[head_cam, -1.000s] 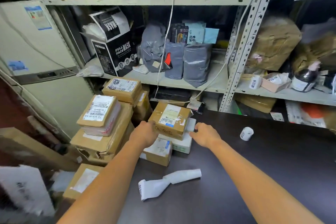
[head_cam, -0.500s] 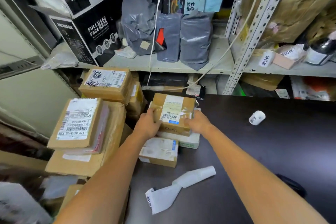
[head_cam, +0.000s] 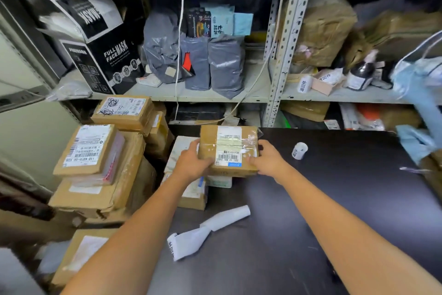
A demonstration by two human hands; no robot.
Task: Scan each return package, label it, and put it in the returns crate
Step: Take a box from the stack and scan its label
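**We grip one brown package with both hands, straight ahead of us.**

Our left hand curls round the left end of the package and our right hand round its right end. It lies dead ahead at the far left of the table, barcode label up, and we cannot tell whether it is lifted or resting. Its longer side seems to run across our reach, and neither hand is nearer. We count one package in hand, at least three parcels beneath it, one label roll to the right, one loose label strip nearer us, and about five stacked boxes off the table's left. We see no scanner or returns crate.
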